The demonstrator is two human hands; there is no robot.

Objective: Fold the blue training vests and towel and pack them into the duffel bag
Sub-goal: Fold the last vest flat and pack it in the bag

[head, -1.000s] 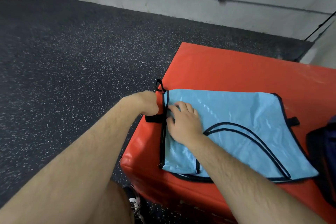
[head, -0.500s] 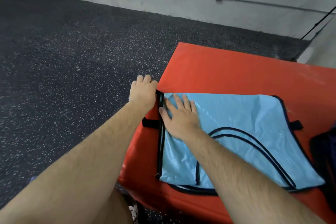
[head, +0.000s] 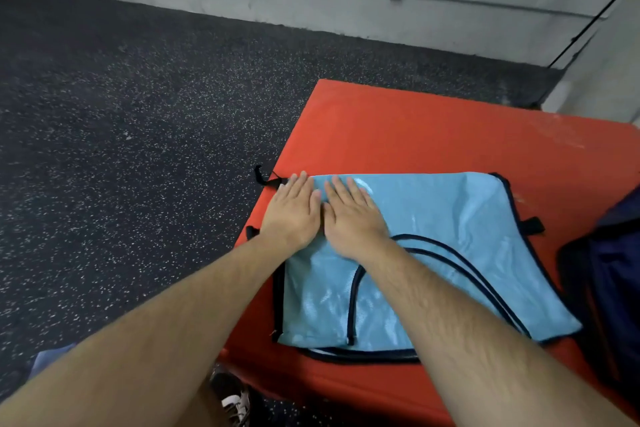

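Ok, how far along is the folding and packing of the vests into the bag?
Done: the light blue, black-trimmed mesh vest lies flat on the red padded mat. In hand: the left hand and right hand press flat, side by side, on its left end. Left: it is not yet in the dark navy duffel bag beside it at right, and no towel is in view.
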